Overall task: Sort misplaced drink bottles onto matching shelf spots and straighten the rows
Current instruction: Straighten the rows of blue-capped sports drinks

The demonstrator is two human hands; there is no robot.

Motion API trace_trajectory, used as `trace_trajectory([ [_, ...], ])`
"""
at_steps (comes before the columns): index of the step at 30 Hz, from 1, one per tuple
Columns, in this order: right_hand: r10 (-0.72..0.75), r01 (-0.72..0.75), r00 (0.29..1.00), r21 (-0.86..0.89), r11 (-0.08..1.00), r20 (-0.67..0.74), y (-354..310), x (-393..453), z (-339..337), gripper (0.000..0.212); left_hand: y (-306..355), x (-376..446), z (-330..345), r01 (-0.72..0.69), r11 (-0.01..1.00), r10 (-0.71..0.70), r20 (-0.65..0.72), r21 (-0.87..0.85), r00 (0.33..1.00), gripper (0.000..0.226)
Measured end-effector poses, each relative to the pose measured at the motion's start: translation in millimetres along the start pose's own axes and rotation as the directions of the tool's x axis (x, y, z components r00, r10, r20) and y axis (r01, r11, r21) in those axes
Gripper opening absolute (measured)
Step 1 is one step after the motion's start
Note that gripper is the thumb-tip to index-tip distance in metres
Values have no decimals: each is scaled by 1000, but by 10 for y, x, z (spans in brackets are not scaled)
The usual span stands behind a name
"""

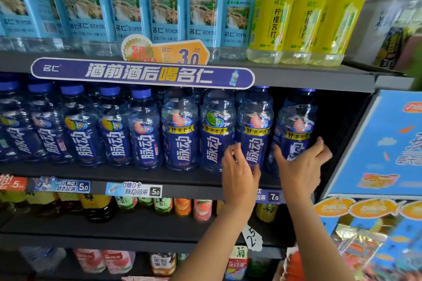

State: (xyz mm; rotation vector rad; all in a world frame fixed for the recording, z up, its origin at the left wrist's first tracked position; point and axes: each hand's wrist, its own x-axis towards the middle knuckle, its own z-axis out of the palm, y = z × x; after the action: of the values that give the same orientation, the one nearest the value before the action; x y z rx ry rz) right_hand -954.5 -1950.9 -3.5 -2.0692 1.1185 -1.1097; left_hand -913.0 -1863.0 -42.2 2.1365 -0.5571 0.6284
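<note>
The right hand grips the lower body of a clear blue-tinted plastic bottle with a dark blue label and peach emblem, thumb on the left side and fingers curled round the right. This bottle stands upright at the right end of the front row on the dark middle shelf, apart from its neighbour. The left hand rests against the neighbouring peach-emblem blue bottle, fingers loosely bent at the label's left edge; a firm grasp cannot be confirmed. A lime-emblem blue bottle stands just left. Yellow lemon-soda bottles occupy the upper shelf.
</note>
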Motion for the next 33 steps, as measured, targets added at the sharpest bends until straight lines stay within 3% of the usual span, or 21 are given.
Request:
trace_trajectory([
  [3,41,-22,985,-114,993,169,24,70,16,95,161,63,52,184,982,-186,129,26,974,71],
  [7,54,-30,979,-124,992,196,93,115,-10,70,297,181,83,364,931,-366,108,41,924,69],
  [14,40,-22,983,-101,995,181,130,124,-23,63,274,113,207,320,947,-320,-13,10,947,55],
  [17,35,-34,998,-22,999,48,47,44,-30,65,207,69,157,176,982,-182,-110,-66,977,41],
  [20,-161,183,978,184,966,-130,-180,-142,8,56,0,78,-117,-43,995,24,-187,-95,982,31],
  [22,-282,323,943,277,905,-177,-447,-296,71,43,-212,159,-382,-94,991,72,-230,-90,971,30],
  [25,-468,499,866,375,781,-177,-920,-621,262,29,-611,288,-850,-57,995,32,-285,-78,958,31],
  [29,-700,653,710,441,616,-75,-1570,-1272,624,29,-1287,356,-1585,76,997,-71,-337,2,939,33],
  [33,-755,643,648,456,615,104,-2242,-2045,1041,29,-2088,385,-2483,220,970,-168,-362,107,917,37],
])
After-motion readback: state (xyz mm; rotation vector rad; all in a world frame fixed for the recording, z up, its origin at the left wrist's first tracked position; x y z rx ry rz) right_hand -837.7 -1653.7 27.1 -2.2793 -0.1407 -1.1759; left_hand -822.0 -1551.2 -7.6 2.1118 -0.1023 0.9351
